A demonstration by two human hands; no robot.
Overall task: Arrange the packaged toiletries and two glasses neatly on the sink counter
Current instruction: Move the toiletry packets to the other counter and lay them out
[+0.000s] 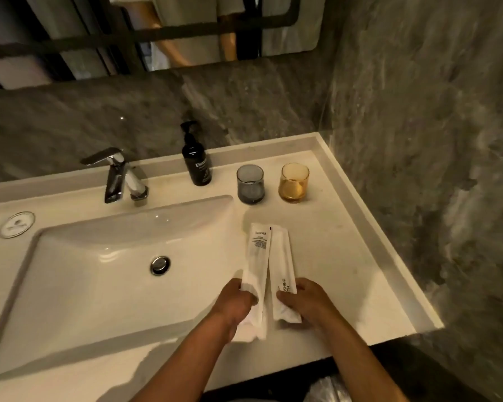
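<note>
Aligning two white packets side by side on surface: left hand pinching left packet, right hand pinching right packet. Grey glass, amber glass paired behind. Next: square packet ends, release.

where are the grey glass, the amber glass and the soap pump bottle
grey glass (250, 185), head view, on its front wall
amber glass (294, 184), head view, on its front wall
soap pump bottle (197, 166), head view, on its labelled black body

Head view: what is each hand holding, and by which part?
The left hand grips the left white packet at its near end; the right hand grips the right white packet at its near end. Both lie on the counter.
</note>
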